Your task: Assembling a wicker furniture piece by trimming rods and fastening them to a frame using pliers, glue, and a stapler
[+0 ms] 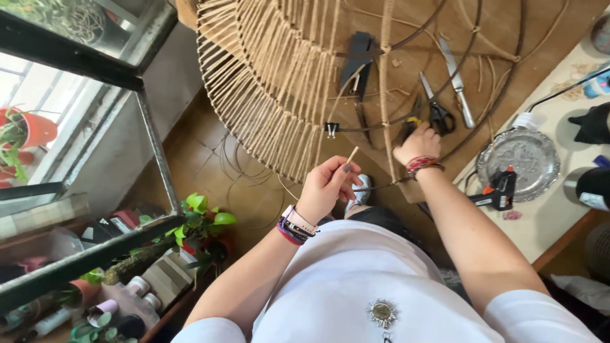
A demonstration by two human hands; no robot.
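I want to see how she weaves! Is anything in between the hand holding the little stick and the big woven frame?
Nothing visible is. The left hand pinches the thin reed strip just below the woven wire frame, with only open air between them. The right hand already touches the frame, beside the scissors.

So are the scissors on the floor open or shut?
Shut, as far as shows: the scissors lie flat beside the knife, their blades together in one point. The right hand partly covers the black handles.
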